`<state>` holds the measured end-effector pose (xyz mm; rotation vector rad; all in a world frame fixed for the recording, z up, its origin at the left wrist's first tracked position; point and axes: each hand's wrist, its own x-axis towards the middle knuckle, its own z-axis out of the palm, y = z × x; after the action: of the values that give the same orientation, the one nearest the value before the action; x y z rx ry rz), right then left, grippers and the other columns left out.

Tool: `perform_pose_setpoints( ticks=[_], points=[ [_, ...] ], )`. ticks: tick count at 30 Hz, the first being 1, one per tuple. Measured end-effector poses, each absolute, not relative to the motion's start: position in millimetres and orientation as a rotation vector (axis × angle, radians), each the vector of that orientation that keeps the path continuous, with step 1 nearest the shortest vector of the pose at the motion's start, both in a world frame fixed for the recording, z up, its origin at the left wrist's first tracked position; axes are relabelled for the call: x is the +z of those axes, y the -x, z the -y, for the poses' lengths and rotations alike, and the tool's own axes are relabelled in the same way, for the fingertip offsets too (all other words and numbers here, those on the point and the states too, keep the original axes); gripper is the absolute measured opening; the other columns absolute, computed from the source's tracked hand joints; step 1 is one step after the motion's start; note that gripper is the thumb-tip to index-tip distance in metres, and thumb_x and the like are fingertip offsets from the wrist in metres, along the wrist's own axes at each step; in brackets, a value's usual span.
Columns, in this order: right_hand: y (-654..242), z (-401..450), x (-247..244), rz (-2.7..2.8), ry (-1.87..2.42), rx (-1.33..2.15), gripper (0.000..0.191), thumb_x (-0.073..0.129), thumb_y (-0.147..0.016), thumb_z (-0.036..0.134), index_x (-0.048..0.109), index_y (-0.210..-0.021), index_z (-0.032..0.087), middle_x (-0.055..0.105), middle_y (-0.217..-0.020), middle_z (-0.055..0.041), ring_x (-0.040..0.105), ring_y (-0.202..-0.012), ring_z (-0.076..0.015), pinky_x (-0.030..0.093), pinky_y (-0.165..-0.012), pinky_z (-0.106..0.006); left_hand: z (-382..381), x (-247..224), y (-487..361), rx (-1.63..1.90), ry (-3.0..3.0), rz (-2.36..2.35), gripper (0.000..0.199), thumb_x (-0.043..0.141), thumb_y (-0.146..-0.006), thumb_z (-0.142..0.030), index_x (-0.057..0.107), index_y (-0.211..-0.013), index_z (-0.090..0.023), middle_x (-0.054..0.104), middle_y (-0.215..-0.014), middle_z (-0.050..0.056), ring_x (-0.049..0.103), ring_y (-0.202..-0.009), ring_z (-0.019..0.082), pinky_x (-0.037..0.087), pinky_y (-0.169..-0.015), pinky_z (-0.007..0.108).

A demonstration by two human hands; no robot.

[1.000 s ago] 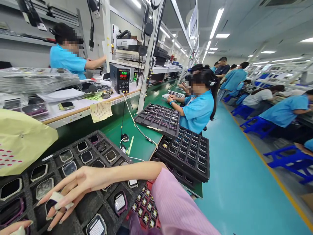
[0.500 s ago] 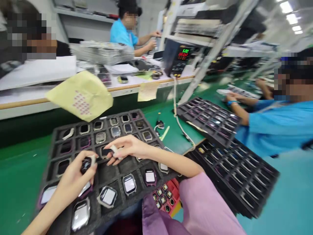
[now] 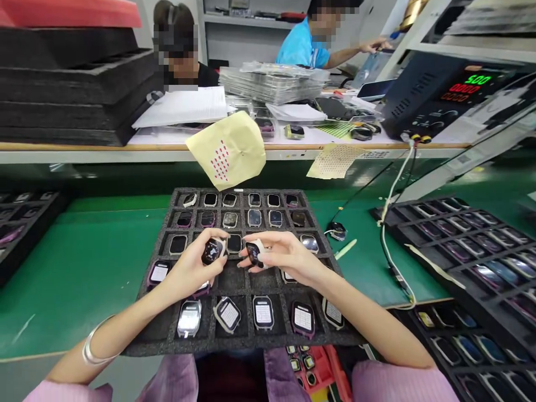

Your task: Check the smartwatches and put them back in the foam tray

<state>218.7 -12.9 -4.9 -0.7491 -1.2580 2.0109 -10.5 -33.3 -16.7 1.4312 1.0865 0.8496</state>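
Both hands are over a black foam tray (image 3: 238, 340) whose compartments hold several square watch cases. My left hand (image 3: 200, 267) is closed on a watch case (image 3: 213, 251) with a dark, faintly lit screen, gripped by its edges. Another watch case (image 3: 253, 253), pale at the side and tilted, is pinched in my right hand (image 3: 288, 258). The two held cases are a short way apart. Between them a dark-screened case (image 3: 234, 243) lies in its compartment. In the front row, a case with a white label (image 3: 263, 312) sits face up.
A power supply (image 3: 435, 100) stands on the shelf at the right, its white cable (image 3: 389, 206) hanging down. Stacked black foam trays (image 3: 75, 95) are at the upper left. More watch trays (image 3: 460, 234) lie at the right. Yellow paper (image 3: 230, 151) hangs over the shelf edge. Two people sit beyond.
The view has swung left, so the tray appears more central and straighter. My right hand now shows a dark watch face in its grip. My left hand still holds its case.
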Motion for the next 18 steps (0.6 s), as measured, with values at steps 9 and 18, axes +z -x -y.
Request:
perform_pose_setpoints(
  ticks=[9,18],
  points=[
    [-217,10,-12,1.191,0.803,2.131,0.052,0.062,-0.090,0.028,0.044,-0.138,0.023,0.054,-0.136,-0.0167,0.071,-0.093,-0.0251,0.058,-0.076,-0.036,29,-14,12,0.874,-0.837,-0.881,0.037,0.064,-0.081,-0.028,0.059,-0.115,-0.013,0.067,-0.093,0.010,0.065,-0.092,0.023,0.054,-0.072,0.031],
    [-212,13,-24,1.218,0.857,1.966,0.047,0.060,-0.088,0.021,0.043,-0.132,0.020,0.062,-0.123,-0.0167,0.072,-0.068,-0.0196,0.055,-0.051,-0.026,34,-19,14,0.883,-0.820,-0.855,0.037,0.056,-0.081,-0.016,0.058,-0.118,-0.016,0.065,-0.113,0.013,0.064,-0.102,0.027,0.056,-0.077,0.038]
  ],
)
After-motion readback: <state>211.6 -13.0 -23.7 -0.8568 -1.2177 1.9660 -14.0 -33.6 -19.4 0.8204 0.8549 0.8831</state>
